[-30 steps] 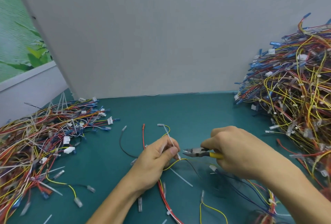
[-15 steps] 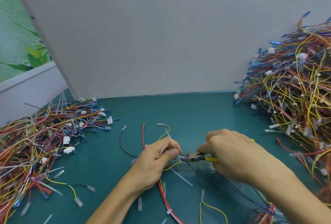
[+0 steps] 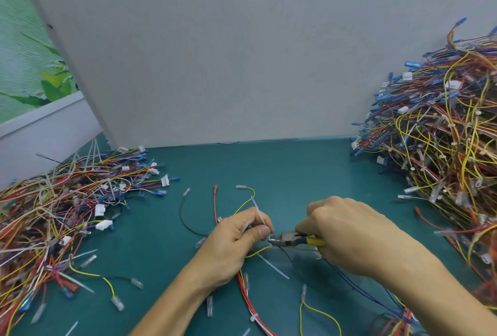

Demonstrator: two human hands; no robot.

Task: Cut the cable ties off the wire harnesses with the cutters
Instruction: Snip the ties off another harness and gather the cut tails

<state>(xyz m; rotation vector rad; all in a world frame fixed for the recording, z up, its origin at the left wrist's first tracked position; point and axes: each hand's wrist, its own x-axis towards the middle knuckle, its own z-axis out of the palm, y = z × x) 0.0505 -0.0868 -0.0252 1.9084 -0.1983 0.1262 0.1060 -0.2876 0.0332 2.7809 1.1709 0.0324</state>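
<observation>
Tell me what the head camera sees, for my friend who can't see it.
A person's left hand pinches a wire harness with a white cable tie while the right hand holds yellow-handled cutters at it. A left pile and right pile of wires lie on the green table.

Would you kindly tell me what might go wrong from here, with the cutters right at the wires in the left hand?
The tip of the cutters sits right beside the thumb of the left hand, so a squeeze by the right hand may nick skin. The yellow wire held in that hand passes just under the blades; they might bite it rather than the cable tie.
</observation>
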